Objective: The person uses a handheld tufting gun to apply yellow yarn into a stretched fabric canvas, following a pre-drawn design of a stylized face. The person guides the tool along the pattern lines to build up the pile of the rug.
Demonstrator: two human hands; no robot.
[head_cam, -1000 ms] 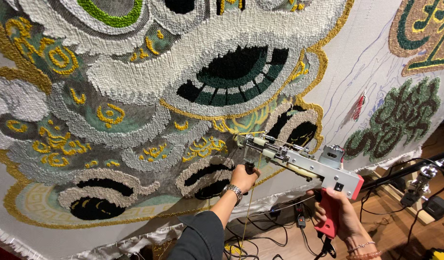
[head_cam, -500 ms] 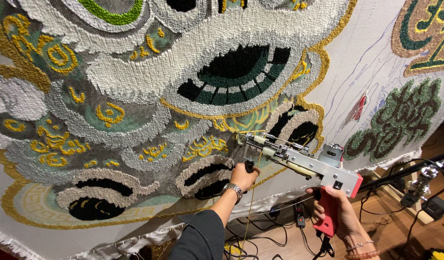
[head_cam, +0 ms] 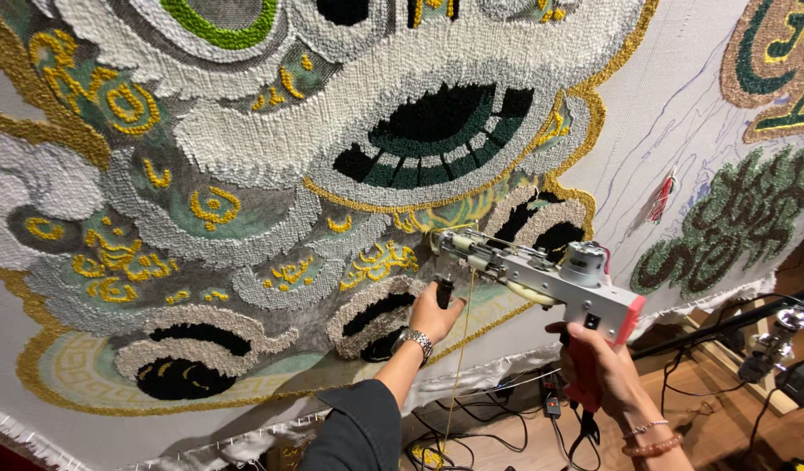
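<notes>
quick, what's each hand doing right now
Left hand: closed around the black front handle of the tufting gun.
Right hand: closed on the gun's red rear grip.

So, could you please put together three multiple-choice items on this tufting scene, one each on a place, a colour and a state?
1. Where does the nose of the tufting gun meet the stretched cloth?
A. at the green ring near the top edge
B. at a yellow-green patch under the dark green oval
C. on the bare cloth by the red tassel

2. What colour is the strand of yarn hanging below the gun?
A. yellow
B. red
C. white

3. How are the hands placed on the gun?
A. only one hand touches it
B. both hang clear of it
C. the left hand grips the black front handle and the right hand the red rear grip

Answers: 1 B, the gun's tip sits just below the oval; 2 A, a thin yellow line drops from the gun; 3 C, each hand is closed on its own handle.
</notes>
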